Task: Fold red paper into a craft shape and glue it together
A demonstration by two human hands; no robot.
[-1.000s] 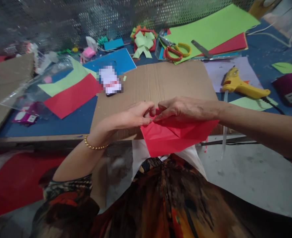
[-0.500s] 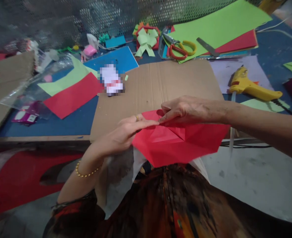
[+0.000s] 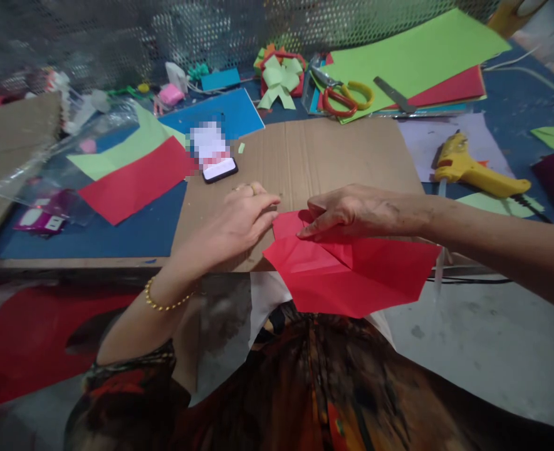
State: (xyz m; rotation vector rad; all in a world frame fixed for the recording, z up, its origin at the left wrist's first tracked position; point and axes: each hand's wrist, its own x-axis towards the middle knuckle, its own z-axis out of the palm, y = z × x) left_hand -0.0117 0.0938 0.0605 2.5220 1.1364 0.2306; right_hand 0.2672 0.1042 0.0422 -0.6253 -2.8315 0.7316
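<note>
A folded sheet of red paper (image 3: 356, 282) lies partly on the cardboard and hangs over the table's front edge, creases running across its middle. My right hand (image 3: 347, 210) is closed on its upper part, the thumb pressing the fold; the other fingers are partly hidden. At the paper's left corner is my left hand (image 3: 251, 216), index finger and thumb apart. The thumb tip is right by the paper's edge; whether it touches I cannot tell. Beneath both hands is the brown cardboard (image 3: 300, 156).
A phone (image 3: 218, 169) rests left of centre, near a red strip (image 3: 138, 178). Farther back are scissors (image 3: 340, 100), a metal blade (image 3: 394, 94), green sheets (image 3: 422, 56) and a paper bow (image 3: 279, 78). To the right lies a yellow glue gun (image 3: 479, 169).
My left hand has come off the fold and moved left and up to the paper's corner. My right hand keeps its place on the red paper.
</note>
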